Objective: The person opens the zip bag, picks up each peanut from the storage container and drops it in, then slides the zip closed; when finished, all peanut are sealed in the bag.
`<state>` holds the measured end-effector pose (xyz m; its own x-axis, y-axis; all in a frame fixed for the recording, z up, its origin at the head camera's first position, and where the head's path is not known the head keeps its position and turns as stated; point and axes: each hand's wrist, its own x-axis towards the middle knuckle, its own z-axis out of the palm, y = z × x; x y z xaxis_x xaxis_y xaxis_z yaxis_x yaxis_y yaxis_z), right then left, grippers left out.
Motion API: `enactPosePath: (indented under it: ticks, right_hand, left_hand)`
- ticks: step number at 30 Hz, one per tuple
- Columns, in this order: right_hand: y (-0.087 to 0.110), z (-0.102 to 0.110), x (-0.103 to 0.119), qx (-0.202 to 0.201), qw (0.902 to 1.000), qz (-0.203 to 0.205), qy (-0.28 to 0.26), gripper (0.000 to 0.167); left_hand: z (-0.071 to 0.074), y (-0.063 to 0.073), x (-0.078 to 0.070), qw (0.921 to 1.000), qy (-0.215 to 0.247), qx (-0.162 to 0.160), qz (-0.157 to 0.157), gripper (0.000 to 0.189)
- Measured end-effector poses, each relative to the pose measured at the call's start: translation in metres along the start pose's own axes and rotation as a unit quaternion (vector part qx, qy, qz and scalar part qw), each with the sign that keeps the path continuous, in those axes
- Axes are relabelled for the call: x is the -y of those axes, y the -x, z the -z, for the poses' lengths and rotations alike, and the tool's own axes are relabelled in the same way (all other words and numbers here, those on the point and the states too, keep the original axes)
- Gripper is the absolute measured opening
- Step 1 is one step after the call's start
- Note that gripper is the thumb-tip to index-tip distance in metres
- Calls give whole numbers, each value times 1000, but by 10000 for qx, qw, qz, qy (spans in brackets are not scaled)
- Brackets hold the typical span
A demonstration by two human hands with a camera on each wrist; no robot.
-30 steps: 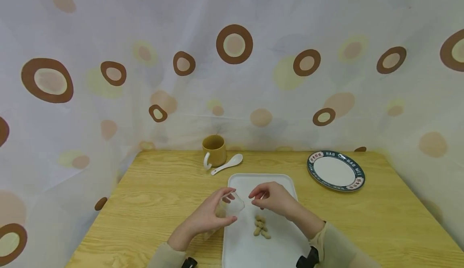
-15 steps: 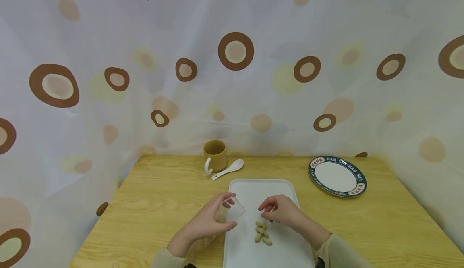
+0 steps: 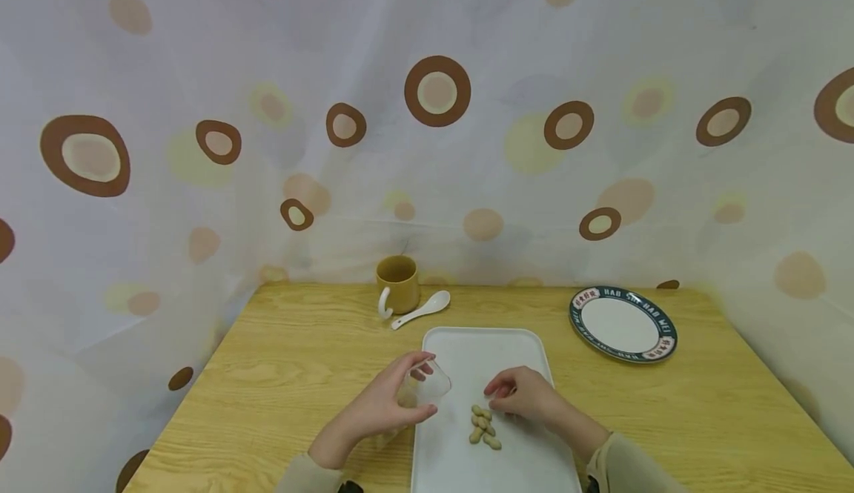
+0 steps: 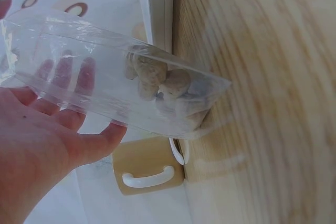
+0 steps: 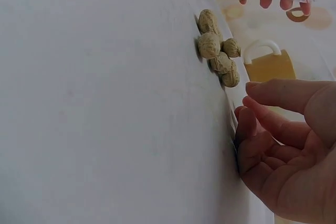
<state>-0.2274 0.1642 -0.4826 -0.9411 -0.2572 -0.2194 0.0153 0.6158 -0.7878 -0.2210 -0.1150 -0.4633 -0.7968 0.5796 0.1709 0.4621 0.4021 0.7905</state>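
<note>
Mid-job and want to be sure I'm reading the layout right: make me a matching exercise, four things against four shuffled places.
Things:
1. Clear bag
2. Loose peanuts
3. Yellow-brown mug
4. Plate with lettered rim

Places:
A. On the white tray
B. On the table, to the right of the tray
C. In the left hand
D. Beside the white spoon

Pairs: 1-C, 2-A, 3-D, 4-B
</note>
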Motion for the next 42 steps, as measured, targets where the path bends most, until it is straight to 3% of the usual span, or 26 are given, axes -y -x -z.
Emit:
enactPosePath:
  ticks: [13,28,42]
  right_hand:
    - [0,-3,-7,12,9991,398,170,13]
    - [6,-4,-1,91,9971,649,384,5]
    - [7,-7,-4,95,9964,667,519,5]
  left_hand:
    - [1,-1,-1,9998,103,129,95,68]
    - [1,-1,-2,10000,43,73,42,69]
    - [0,0,0,9999,-21,55,87,67]
